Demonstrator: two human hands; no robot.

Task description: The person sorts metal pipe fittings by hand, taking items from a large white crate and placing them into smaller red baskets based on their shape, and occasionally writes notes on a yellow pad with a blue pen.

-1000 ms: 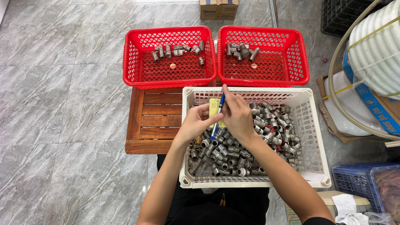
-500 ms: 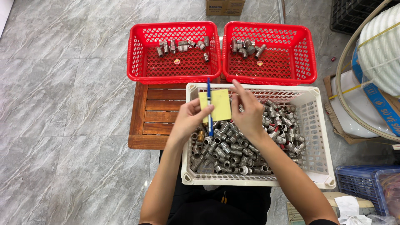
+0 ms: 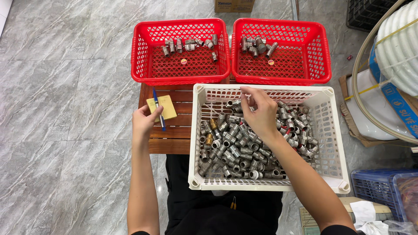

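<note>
Nearest the person, the white basket (image 3: 333, 143), a rectangle of stiff plastic lattice, sits heaped with metal fittings (image 3: 235, 148): short, threaded, silvery pieces with a dull shine, a few brass-coloured ones among them. The right hand (image 3: 260, 114) dips into the far part of that heap, fingers curled and pinching at one small fitting near the rim; whether it is fully gripped I cannot tell. The left hand (image 3: 143, 124) is closed around a yellow notepad (image 3: 162, 108) and a slim blue pen (image 3: 158, 114), holding them over the slatted wooden worktop (image 3: 174, 135) just left of the basket. The pen lies loosely across the pad, so it could slip out and roll between the slats or onto the smooth grey marble floor (image 3: 65, 87). The fittings are hard, round and slick; a weak pinch could drop one back into the pile. Farther off, two red baskets (image 3: 180, 78) of the same lattice stand side by side, each holding a few fittings.
</note>
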